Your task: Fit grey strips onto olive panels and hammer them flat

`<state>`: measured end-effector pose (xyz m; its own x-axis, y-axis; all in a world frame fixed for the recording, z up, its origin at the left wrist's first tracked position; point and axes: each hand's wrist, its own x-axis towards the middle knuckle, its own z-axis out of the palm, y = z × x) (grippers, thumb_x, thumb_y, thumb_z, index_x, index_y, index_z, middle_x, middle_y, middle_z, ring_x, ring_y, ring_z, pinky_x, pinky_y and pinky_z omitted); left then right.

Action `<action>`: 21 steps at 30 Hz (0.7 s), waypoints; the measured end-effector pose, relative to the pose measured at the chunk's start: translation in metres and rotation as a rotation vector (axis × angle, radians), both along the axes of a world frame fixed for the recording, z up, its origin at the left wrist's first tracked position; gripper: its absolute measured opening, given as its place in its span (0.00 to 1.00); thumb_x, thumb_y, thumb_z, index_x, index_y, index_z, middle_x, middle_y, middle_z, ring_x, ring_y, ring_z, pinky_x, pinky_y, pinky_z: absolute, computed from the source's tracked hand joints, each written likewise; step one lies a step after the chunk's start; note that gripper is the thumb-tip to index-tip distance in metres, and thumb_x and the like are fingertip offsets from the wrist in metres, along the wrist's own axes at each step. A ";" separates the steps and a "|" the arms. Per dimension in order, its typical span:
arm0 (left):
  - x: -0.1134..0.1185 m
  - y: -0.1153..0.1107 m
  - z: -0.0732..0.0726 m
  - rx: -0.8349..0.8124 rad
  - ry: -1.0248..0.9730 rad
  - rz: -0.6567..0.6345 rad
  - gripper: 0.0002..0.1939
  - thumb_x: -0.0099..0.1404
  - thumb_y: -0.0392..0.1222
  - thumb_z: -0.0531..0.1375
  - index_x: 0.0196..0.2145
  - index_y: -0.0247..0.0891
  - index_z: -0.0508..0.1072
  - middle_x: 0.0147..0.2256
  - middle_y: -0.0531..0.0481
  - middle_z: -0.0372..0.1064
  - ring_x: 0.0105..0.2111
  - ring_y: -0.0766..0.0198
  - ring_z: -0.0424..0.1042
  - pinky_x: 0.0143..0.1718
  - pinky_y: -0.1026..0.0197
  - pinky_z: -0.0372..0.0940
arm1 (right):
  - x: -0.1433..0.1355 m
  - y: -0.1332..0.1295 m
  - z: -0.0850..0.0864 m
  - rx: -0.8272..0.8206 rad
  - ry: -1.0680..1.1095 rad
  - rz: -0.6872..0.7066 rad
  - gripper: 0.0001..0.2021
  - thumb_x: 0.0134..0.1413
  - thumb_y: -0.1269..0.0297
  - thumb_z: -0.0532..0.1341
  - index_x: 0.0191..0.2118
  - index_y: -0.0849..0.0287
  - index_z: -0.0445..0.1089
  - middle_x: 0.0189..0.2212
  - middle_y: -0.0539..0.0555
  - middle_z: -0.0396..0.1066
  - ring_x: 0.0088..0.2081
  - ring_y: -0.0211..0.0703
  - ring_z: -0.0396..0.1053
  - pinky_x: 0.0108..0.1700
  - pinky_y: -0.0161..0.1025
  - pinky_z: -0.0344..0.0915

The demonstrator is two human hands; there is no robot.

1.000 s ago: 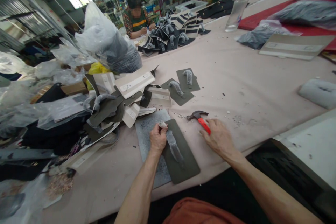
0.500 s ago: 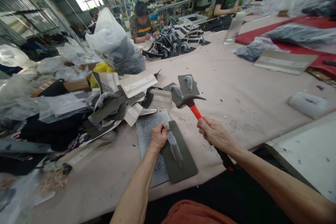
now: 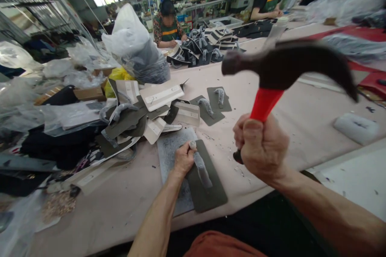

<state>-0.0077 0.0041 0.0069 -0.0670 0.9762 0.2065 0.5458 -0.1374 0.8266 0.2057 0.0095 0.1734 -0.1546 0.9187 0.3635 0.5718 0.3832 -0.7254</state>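
Observation:
My right hand (image 3: pixel 265 146) is wrapped round the handle of a claw hammer (image 3: pixel 298 66), raised high and close to the camera. The hammer has a dark head and a red neck. My left hand (image 3: pixel 184 158) grips a short punch (image 3: pixel 192 144) whose round, pale top shows above the fingers; its lower end is hidden. The punch stands near the upper end of a dark olive panel (image 3: pixel 215 180). A plastic-wrapped carry handle (image 3: pixel 202 170) runs along that panel. Under the panel's left part lies a speckled grey slab (image 3: pixel 169 144).
Left of the slab is a heap of panels (image 3: pixel 157 96). Two more handled panels (image 3: pixel 219 99) lie beyond it. A large plastic bag (image 3: pixel 135 48) stands behind the heap. A white wrapped roll (image 3: pixel 356 127) lies right. Co-workers (image 3: pixel 169 28) sit across the table.
My right hand has raised the hammer from near the punch, up and toward the camera. My left hand keeps the punch at the same panel end. The view has shifted slightly.

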 end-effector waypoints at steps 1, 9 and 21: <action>0.000 0.000 0.000 0.000 0.007 0.003 0.06 0.63 0.36 0.57 0.35 0.41 0.74 0.30 0.50 0.75 0.32 0.60 0.73 0.35 0.62 0.64 | 0.000 -0.003 -0.011 -0.034 -0.099 0.034 0.17 0.68 0.52 0.44 0.36 0.55 0.62 0.21 0.51 0.62 0.20 0.37 0.55 0.24 0.38 0.48; 0.000 -0.002 -0.001 0.001 -0.006 0.006 0.08 0.63 0.37 0.57 0.38 0.41 0.76 0.32 0.50 0.76 0.34 0.60 0.74 0.37 0.61 0.64 | 0.033 0.004 -0.081 -0.383 -0.552 0.141 0.16 0.69 0.56 0.46 0.35 0.57 0.65 0.23 0.52 0.67 0.22 0.38 0.59 0.27 0.38 0.49; 0.000 -0.001 -0.001 -0.006 -0.125 0.053 0.07 0.60 0.40 0.62 0.36 0.39 0.76 0.32 0.51 0.76 0.32 0.61 0.73 0.37 0.62 0.65 | -0.014 -0.024 -0.110 0.177 -0.567 0.571 0.22 0.56 0.76 0.53 0.56 0.56 0.64 0.59 0.60 0.60 0.56 0.51 0.60 0.53 0.48 0.60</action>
<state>-0.0076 0.0026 0.0062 -0.1433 0.9717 0.1877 0.4445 -0.1062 0.8895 0.1915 -0.0149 0.0630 -0.7839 0.5799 0.2218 0.5159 0.8071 -0.2871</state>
